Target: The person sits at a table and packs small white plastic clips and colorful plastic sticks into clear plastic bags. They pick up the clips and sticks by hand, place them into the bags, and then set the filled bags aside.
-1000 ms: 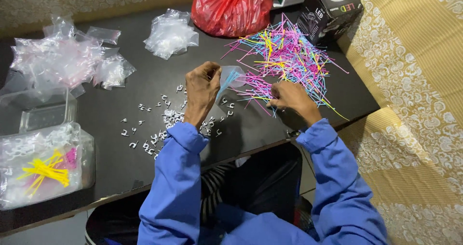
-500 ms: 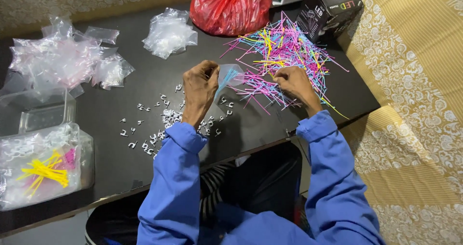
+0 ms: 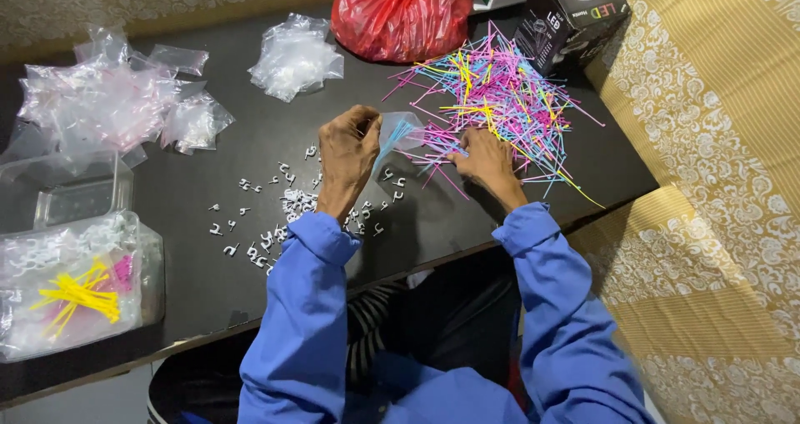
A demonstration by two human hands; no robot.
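Observation:
My left hand (image 3: pixel 348 153) holds a small clear plastic bag (image 3: pixel 398 132) with a few blue cable ties in it, above the black table (image 3: pixel 250 140). My right hand (image 3: pixel 483 164) rests at the near edge of a spread pile of pink, blue and yellow cable ties (image 3: pixel 500 99), fingers pinching at the ties there. Small white clips (image 3: pixel 287 207) lie scattered on the table under and left of my left hand.
A red plastic bag (image 3: pixel 400 11) and a dark box (image 3: pixel 567 15) stand at the back. Clear empty bags (image 3: pixel 296 57) and a heap of filled bags (image 3: pixel 100 107) lie left. Clear containers (image 3: pixel 75 282) with yellow ties sit near left.
My right hand has slid away from me and leftward into the near edge of the tie pile. My left hand still holds the small bag in about the same place.

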